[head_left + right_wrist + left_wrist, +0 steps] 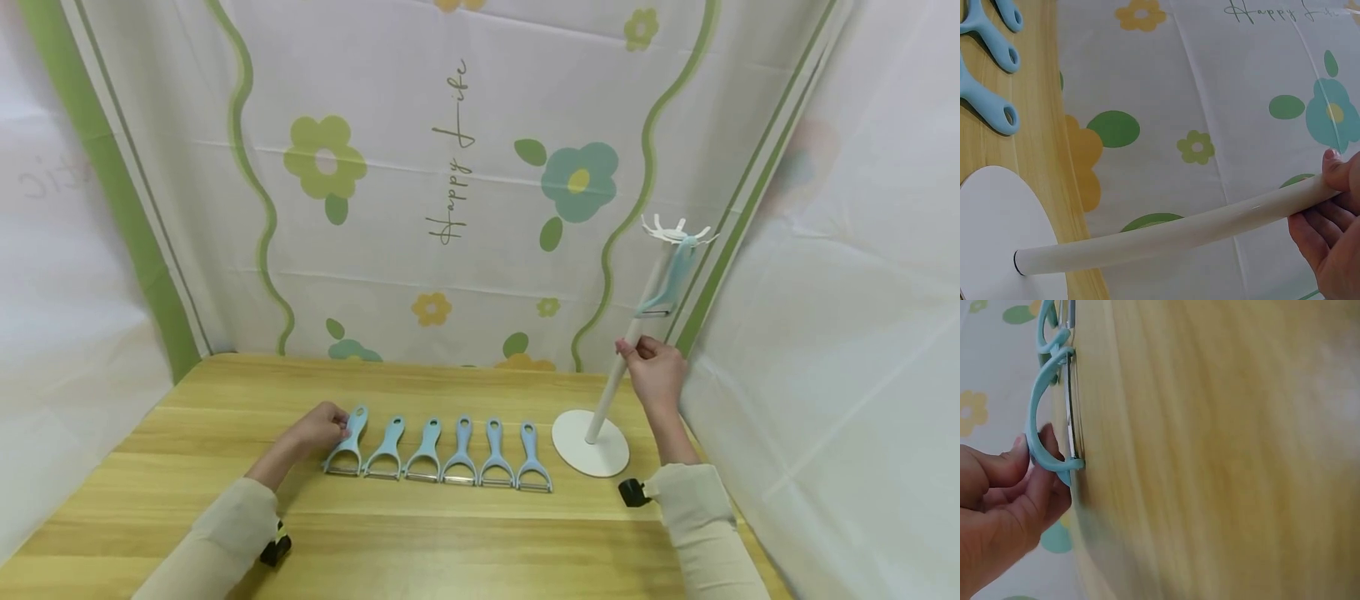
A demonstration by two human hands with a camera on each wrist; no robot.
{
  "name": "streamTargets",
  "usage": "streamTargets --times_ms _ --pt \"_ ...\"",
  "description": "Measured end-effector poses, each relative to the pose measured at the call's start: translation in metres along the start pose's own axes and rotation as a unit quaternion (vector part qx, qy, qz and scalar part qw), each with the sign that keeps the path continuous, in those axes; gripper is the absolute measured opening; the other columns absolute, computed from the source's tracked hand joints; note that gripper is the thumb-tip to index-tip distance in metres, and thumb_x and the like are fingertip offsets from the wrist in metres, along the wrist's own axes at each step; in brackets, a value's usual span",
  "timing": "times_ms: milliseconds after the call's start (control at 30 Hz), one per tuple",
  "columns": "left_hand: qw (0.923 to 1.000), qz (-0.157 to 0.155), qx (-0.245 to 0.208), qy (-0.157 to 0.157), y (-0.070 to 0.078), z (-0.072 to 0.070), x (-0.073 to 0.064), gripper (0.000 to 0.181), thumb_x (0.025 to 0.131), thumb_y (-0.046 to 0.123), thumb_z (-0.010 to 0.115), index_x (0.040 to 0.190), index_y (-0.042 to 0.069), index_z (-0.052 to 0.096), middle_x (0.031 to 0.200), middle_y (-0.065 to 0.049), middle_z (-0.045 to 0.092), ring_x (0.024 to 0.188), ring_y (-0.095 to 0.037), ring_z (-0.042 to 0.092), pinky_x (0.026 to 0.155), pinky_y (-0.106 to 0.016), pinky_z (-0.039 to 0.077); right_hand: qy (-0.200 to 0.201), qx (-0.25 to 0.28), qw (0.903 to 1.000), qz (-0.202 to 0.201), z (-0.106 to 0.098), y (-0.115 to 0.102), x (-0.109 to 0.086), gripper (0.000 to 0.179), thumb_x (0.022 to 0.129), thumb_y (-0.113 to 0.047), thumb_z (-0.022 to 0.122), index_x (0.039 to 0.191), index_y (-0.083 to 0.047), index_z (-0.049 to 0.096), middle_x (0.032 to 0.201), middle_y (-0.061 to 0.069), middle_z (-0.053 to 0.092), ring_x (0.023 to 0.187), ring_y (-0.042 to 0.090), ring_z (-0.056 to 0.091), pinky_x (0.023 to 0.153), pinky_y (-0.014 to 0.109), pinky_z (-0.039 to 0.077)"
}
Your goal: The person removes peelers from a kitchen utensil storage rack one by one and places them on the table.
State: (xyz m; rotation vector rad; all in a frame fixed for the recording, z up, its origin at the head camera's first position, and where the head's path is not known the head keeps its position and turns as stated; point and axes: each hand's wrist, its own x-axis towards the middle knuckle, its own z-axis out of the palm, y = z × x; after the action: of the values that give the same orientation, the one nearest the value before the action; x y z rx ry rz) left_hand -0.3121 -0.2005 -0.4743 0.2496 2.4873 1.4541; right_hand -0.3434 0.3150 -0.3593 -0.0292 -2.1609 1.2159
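At the left end of a row of blue Y-shaped vegetable peelers, my left hand (pixel 318 429) pinches one peeler (pixel 355 427) by its handle. In the left wrist view, thumb and fingers meet the light-blue peeler (pixel 1033 419) beside its curved fork, and its blade lies along the tabletop. My right hand (pixel 657 372) grips the white pole (pixel 611 387) of a hook stand partway up, thumb on one side and fingers on the other. From the hooks (pixel 671 233) at its top hangs another peeler (pixel 678 271), blade end down. The round white base (pixel 573 442) rests on the table.
Several more peelers, such as the middle peeler (pixel 464 437), lie between the left hand and the stand, handles pointing away. The wooden table (pixel 450 542) ends at a printed curtain (pixel 397 250). White curtain (pixel 847 350) hangs close on the right.
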Motion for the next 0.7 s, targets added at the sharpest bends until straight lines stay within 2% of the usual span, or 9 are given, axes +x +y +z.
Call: streamTargets --times_ms 133,233,267,367,433,467,567,633,700 --pt "0.9991 -0.027 0.027 0.016 0.000 0.002 0.003 0.013 0.091 -0.009 0.053 0.080 -0.005 0.059 0.066 0.001 0.042 0.060 -0.010 0.040 0.053 -0.019 0.036 -0.009 -0.007 0.9999 0.003 -0.002 -0.001 -0.001 0.037 0.093 -0.029 0.071 0.112 0.003 0.073 0.102 0.023 0.074 0.065 -0.026 0.053 0.061 0.000 0.044" --pt "0.9970 -0.029 0.060 0.038 0.002 0.004 0.005 0.010 0.090 -0.007 0.057 0.091 -0.015 0.064 0.070 -0.004 0.052 0.062 -0.012 0.046 0.055 -0.021 0.041 -0.028 -0.017 0.9995 0.000 -0.005 0.000 0.001 0.039 0.094 -0.032 0.070 0.113 0.002 0.073 0.104 0.022 0.074 0.068 -0.026 0.051 0.064 0.000 0.044" --pt "0.9958 -0.030 0.072 0.048 0.003 0.005 0.005 0.014 0.089 -0.007 0.058 0.095 -0.017 0.065 0.073 -0.006 0.056 0.063 -0.012 0.049 0.056 -0.022 0.043 -0.039 -0.022 0.9990 -0.002 -0.006 0.001 0.003 0.039 0.094 -0.033 0.069 0.113 0.001 0.072 0.104 0.021 0.074 0.069 -0.026 0.051 0.065 0.000 0.044" --pt "0.9922 -0.029 0.100 0.069 0.004 0.006 0.006 0.021 0.086 -0.006 0.061 0.102 -0.019 0.066 0.082 -0.013 0.064 0.067 -0.014 0.055 0.058 -0.024 0.048 -0.106 0.004 0.9942 -0.014 -0.012 0.005 0.010 0.040 0.096 -0.033 0.066 0.116 0.001 0.068 0.102 0.014 0.077 0.076 -0.020 0.058 0.070 0.004 0.049" --pt "0.9907 -0.029 0.110 0.075 0.005 0.007 0.005 0.021 0.085 -0.006 0.062 0.102 -0.019 0.066 0.084 -0.016 0.066 0.069 -0.016 0.057 0.059 -0.025 0.050 -0.167 0.041 0.9845 -0.033 -0.017 0.009 0.016 0.037 0.098 -0.031 0.063 0.120 -0.001 0.064 0.101 0.003 0.078 0.083 -0.014 0.063 0.074 0.008 0.052" --pt "0.9901 -0.029 0.115 0.076 0.004 0.006 0.005 0.021 0.085 -0.005 0.063 0.102 -0.018 0.066 0.085 -0.016 0.067 0.070 -0.016 0.057 0.060 -0.025 0.050 -0.202 0.070 0.9759 -0.043 -0.019 0.010 0.019 0.035 0.100 -0.028 0.060 0.123 -0.001 0.061 0.102 -0.002 0.077 0.087 -0.010 0.066 0.077 0.010 0.054" --pt "0.9893 -0.026 0.124 0.073 0.003 0.005 0.004 0.022 0.086 -0.003 0.064 0.103 -0.018 0.066 0.089 -0.018 0.068 0.074 -0.018 0.060 0.062 -0.027 0.052 -0.289 0.156 0.9423 -0.067 -0.025 0.014 0.030 0.031 0.104 -0.018 0.053 0.130 -0.001 0.057 0.106 -0.011 0.075 0.098 0.000 0.070 0.082 0.018 0.057" --pt "0.9892 -0.027 0.129 0.065 0.003 0.003 0.004 0.025 0.089 0.001 0.064 0.106 -0.017 0.065 0.094 -0.020 0.068 0.079 -0.019 0.061 0.066 -0.028 0.054 -0.323 0.192 0.9241 -0.072 -0.028 0.016 0.035 0.030 0.105 -0.014 0.049 0.128 0.003 0.056 0.107 -0.008 0.075 0.101 0.005 0.071 0.083 0.021 0.058" --pt "0.9895 -0.031 0.129 0.059 0.001 0.002 0.003 0.027 0.092 0.005 0.063 0.108 -0.017 0.065 0.099 -0.022 0.069 0.082 -0.021 0.062 0.069 -0.031 0.055 -0.331 0.200 0.9196 -0.069 -0.030 0.016 0.037 0.028 0.104 -0.013 0.049 0.122 0.008 0.057 0.103 -0.005 0.075 0.100 0.008 0.072 0.083 0.022 0.059"
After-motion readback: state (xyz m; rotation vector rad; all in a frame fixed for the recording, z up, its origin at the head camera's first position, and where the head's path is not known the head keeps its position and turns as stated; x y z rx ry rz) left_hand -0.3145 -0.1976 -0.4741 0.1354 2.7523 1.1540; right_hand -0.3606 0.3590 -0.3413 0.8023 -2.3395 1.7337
